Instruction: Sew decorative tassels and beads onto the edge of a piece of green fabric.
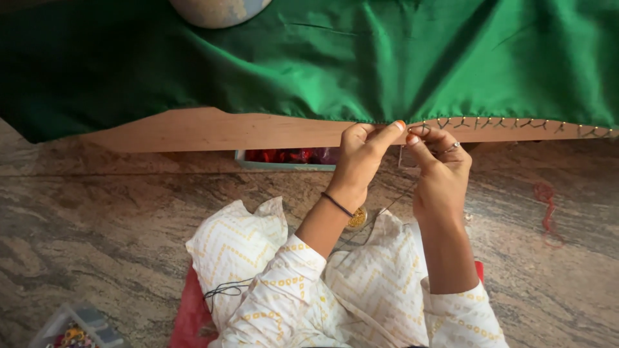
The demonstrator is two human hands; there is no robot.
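Observation:
A shiny green cloth [322,58] is draped over a low wooden board [213,129]. My left hand [361,158] pinches the cloth's lower hem between thumb and fingers. Right beside it, my right hand [442,167] holds a thin needle with dark thread at the hem; a ring sits on one finger. To the right of my hands the hem carries a row of small bead-and-thread stitches [509,122]. Dark thread [380,212] trails down from my hands to my lap.
A small round dish of golden beads [356,218] lies on the stone floor [97,219] by my left wrist. A tray of red material [290,156] sits under the board. A clear bead box [74,332] is at bottom left, and red thread [548,206] lies at right.

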